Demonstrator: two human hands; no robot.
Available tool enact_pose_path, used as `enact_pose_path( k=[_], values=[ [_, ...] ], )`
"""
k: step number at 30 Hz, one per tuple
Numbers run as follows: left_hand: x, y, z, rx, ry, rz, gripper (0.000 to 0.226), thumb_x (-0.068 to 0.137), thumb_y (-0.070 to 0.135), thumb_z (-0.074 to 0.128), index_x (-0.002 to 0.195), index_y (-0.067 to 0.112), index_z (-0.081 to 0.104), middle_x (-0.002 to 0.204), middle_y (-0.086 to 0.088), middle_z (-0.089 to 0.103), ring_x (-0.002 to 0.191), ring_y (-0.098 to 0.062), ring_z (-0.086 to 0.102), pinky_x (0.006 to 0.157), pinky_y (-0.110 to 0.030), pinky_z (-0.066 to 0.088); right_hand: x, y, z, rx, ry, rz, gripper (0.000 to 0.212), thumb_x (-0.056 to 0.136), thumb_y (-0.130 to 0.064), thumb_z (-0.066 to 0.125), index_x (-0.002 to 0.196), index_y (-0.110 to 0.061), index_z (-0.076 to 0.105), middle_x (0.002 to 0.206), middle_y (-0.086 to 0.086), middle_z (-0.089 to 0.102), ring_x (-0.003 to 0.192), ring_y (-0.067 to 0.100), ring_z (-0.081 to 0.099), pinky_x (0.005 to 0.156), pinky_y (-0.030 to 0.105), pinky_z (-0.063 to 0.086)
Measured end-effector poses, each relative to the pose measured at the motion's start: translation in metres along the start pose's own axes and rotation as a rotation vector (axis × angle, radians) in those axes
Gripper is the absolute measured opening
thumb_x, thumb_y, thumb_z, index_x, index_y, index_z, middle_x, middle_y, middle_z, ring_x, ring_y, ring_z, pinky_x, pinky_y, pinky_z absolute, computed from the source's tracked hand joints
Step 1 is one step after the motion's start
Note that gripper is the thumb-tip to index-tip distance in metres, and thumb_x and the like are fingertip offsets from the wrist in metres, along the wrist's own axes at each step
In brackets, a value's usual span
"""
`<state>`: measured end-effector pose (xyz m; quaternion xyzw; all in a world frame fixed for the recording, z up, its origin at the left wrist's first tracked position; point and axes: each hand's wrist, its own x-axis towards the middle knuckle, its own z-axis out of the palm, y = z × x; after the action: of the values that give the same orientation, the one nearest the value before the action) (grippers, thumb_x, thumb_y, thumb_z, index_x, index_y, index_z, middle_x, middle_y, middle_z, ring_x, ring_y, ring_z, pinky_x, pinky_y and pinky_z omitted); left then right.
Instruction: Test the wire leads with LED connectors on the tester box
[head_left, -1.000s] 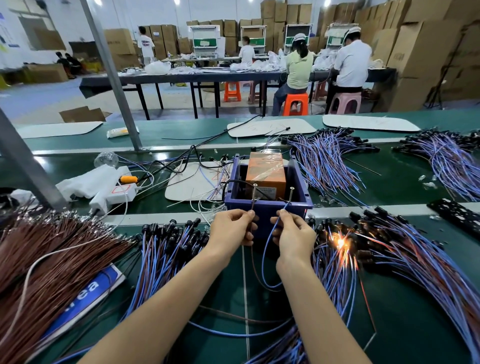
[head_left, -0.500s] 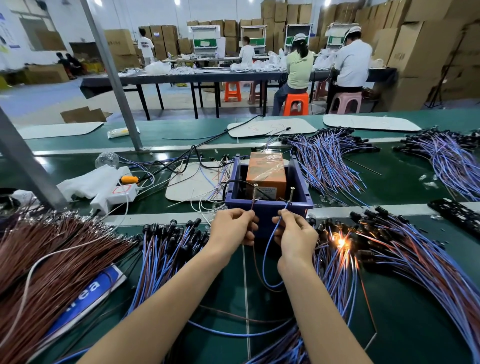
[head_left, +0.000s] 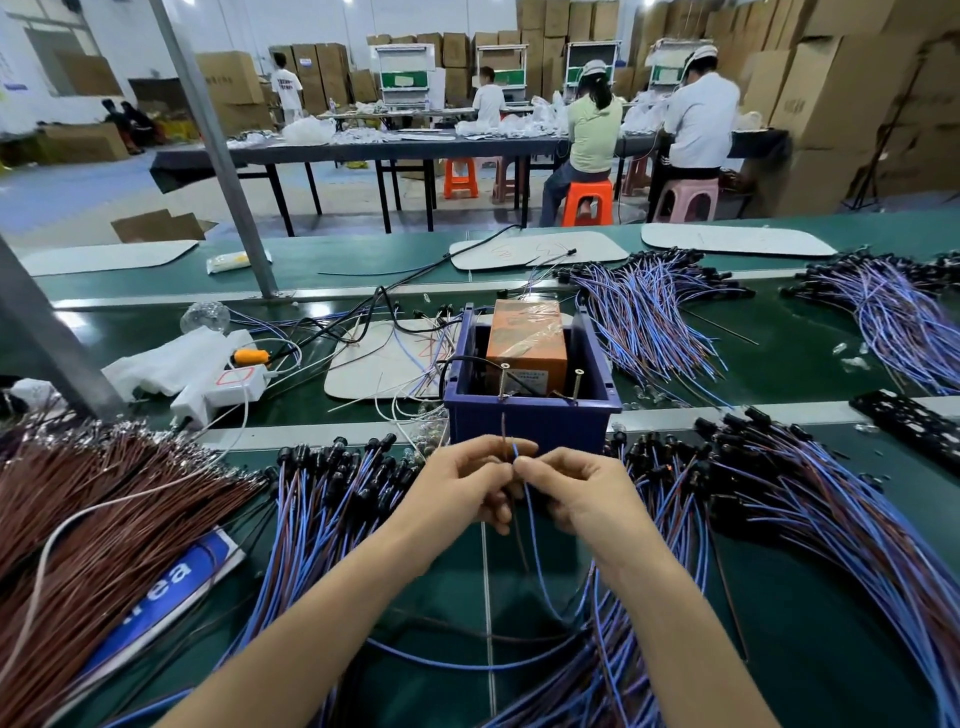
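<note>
The tester box (head_left: 530, 423) is a blue bin with an orange block (head_left: 527, 338) inside and two upright metal pins (head_left: 540, 384) at its near rim. Just in front of it my left hand (head_left: 462, 480) pinches the brown wire end (head_left: 504, 439) and my right hand (head_left: 576, 488) pinches the blue wire end (head_left: 519, 460) of one lead. Both ends point up, below the pins and apart from them. The lead's blue wire (head_left: 540, 571) loops down towards me. No LED glows in the pile at right.
Piles of blue and brown leads with black LED connectors lie left (head_left: 332, 488) and right (head_left: 810, 499) of my hands. A brown wire bundle (head_left: 98, 525) fills the near left. More lead bundles (head_left: 649, 317) lie beyond the box. A white power strip (head_left: 223, 387) sits to the left.
My hands have drawn the two wire ends down off the pins and moved together in front of the box. The LED that glowed in the right pile has gone dark.
</note>
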<state>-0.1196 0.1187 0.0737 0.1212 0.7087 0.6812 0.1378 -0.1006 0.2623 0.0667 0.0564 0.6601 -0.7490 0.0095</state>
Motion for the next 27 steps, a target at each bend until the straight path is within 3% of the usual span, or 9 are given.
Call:
enact_pose_path(
  k=[5,7,11,14,17,20,22,25,27],
  values=[
    [-0.024,-0.006,-0.004,-0.039,-0.102,0.027,0.019,0.094,0.001,0.051,0.099,0.007,0.068,0.069,-0.006,0.062,0.06,-0.015,0.059,0.061,-0.026,0.054,-0.016,-0.003,-0.014,-0.16,-0.202,0.094,0.019,0.084,-0.03,0.07,0.077,-0.012,0.067,0.047,-0.001,0.051,0.036,0.011,0.033,0.037,0.018,0.026],
    [-0.038,-0.013,-0.007,0.006,-0.087,0.045,0.013,0.091,0.003,0.056,0.089,0.005,0.068,0.07,-0.002,0.066,0.067,-0.013,0.064,0.068,-0.026,0.055,-0.026,-0.005,-0.019,-0.221,-0.349,0.148,0.033,0.082,-0.048,0.063,0.091,-0.017,0.069,0.048,0.004,0.055,0.031,0.011,0.035,0.034,0.017,0.027],
    [-0.073,-0.026,-0.029,0.436,-0.208,0.16,0.013,0.089,0.009,0.064,0.086,0.017,0.074,0.1,0.008,0.069,0.092,-0.009,0.066,0.08,-0.021,0.051,-0.045,0.002,-0.031,-0.402,-0.535,0.328,0.06,0.077,-0.068,0.046,0.117,-0.026,0.061,0.065,0.012,0.067,0.033,0.01,0.043,0.035,0.017,0.034],
    [-0.089,-0.024,-0.054,0.672,-0.439,0.144,0.042,0.079,-0.001,0.054,0.095,0.031,0.076,0.114,0.02,0.064,0.106,-0.001,0.061,0.086,-0.013,0.045,-0.051,0.011,-0.038,-0.554,-0.5,0.432,0.066,0.075,-0.071,0.046,0.11,-0.019,0.068,0.075,0.02,0.068,0.036,0.009,0.046,0.042,0.02,0.038],
    [-0.088,-0.025,-0.07,0.795,-0.195,0.23,0.06,0.071,-0.014,0.051,0.097,0.035,0.075,0.109,0.024,0.065,0.105,0.005,0.058,0.086,-0.007,0.04,-0.047,0.014,-0.04,-0.56,-0.479,0.479,0.052,0.088,-0.061,0.05,0.1,-0.015,0.073,0.073,0.015,0.072,0.035,0.01,0.047,0.044,0.019,0.041],
    [-0.074,-0.029,-0.073,1.088,0.129,0.371,0.043,0.074,-0.006,0.073,0.105,0.023,0.073,0.101,0.013,0.066,0.094,-0.004,0.058,0.084,-0.018,0.042,-0.042,0.015,-0.036,-0.631,-0.45,0.471,0.048,0.092,-0.052,0.054,0.091,-0.008,0.074,0.062,0.009,0.07,0.033,0.01,0.045,0.04,0.019,0.039],
    [-0.062,-0.029,-0.066,1.385,0.164,0.31,0.042,0.082,0.015,0.073,0.122,0.022,0.063,0.105,0.008,0.064,0.095,-0.015,0.06,0.084,-0.025,0.043,-0.04,0.016,-0.032,-0.682,-0.432,0.455,0.049,0.093,-0.049,0.055,0.086,-0.005,0.074,0.056,0.006,0.067,0.031,0.01,0.043,0.039,0.018,0.037],
    [-0.052,-0.036,-0.06,1.547,0.138,0.168,0.044,0.1,0.031,0.041,0.144,0.029,0.033,0.128,0.013,0.052,0.118,-0.01,0.049,0.096,-0.025,0.03,-0.038,0.015,-0.029,-0.684,-0.441,0.452,0.045,0.094,-0.047,0.055,0.088,-0.006,0.073,0.058,0.006,0.068,0.032,0.01,0.044,0.038,0.018,0.036],
    [-0.051,-0.031,-0.056,1.531,0.179,0.176,0.04,0.095,0.028,0.055,0.134,0.025,0.049,0.115,0.011,0.063,0.106,-0.011,0.059,0.089,-0.028,0.038,-0.037,0.015,-0.028,-0.556,-0.438,0.456,0.042,0.095,-0.046,0.053,0.094,-0.009,0.072,0.065,0.008,0.07,0.034,0.01,0.046,0.039,0.019,0.037]
  ],
)
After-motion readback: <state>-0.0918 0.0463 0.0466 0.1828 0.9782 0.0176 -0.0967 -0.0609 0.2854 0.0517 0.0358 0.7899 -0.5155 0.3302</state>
